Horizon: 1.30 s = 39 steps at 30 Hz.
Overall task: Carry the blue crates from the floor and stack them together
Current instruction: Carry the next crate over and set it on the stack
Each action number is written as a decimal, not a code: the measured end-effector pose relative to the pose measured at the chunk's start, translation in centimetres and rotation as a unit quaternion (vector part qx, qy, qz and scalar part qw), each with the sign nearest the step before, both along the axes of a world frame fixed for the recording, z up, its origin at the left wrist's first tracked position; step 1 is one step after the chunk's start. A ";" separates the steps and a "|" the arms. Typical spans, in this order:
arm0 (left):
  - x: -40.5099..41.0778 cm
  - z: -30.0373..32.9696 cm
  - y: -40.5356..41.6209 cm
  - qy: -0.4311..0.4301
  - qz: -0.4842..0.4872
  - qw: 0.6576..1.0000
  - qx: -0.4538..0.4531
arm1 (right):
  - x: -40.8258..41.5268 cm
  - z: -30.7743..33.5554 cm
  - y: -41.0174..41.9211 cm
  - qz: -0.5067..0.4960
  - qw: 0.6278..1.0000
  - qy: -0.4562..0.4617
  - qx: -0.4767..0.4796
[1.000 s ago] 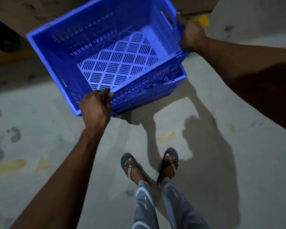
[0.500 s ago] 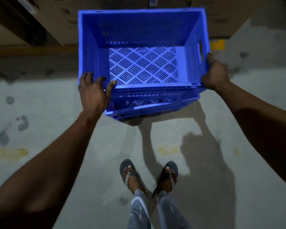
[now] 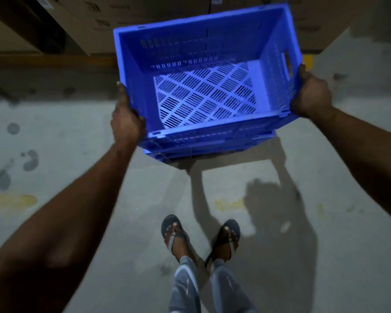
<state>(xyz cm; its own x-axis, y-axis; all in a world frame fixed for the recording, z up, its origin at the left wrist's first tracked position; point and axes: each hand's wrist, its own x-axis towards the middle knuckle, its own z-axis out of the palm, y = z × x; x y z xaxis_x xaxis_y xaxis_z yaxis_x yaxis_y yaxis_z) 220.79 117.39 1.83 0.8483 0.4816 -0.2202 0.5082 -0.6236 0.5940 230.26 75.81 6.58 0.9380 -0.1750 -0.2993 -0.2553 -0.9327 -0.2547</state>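
Observation:
A blue slotted crate (image 3: pixel 203 71) is held in front of me, open side up and empty. My left hand (image 3: pixel 126 123) grips its near left corner. My right hand (image 3: pixel 309 96) clasps its right wall below the handle slot. Under it, the rims of lower blue crates (image 3: pixel 203 152) show on the floor; the held crate sits nearly square over them. Whether it rests fully in them I cannot tell.
Brown cardboard boxes (image 3: pixel 95 21) stand against the far side behind the crates. A yellow floor line (image 3: pixel 52 62) runs along them. My sandalled feet (image 3: pixel 201 238) stand on the grey concrete floor (image 3: pixel 65 136) just short of the stack.
The crate, tilted and skewed a second ago, has turned square and come down over the lower crates. My left hand has slid from the near rim to the left corner.

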 end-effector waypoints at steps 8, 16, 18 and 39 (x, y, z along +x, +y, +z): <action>5.9 1.4 4.8 0.021 -0.105 0.993 0.053 | -4.8 0.0 2.9 -0.052 0.999 0.015 0.004; 5.1 0.5 3.8 -0.013 -0.035 0.998 0.048 | 1.7 0.2 3.1 -0.034 0.998 0.029 0.043; 4.5 0.7 3.5 -0.006 -0.027 0.998 0.052 | 2.5 0.4 3.3 -0.025 0.998 0.025 0.053; 5.3 2.6 5.6 0.083 -0.102 0.989 0.062 | -1.1 -0.7 3.0 -0.032 0.998 -0.007 0.056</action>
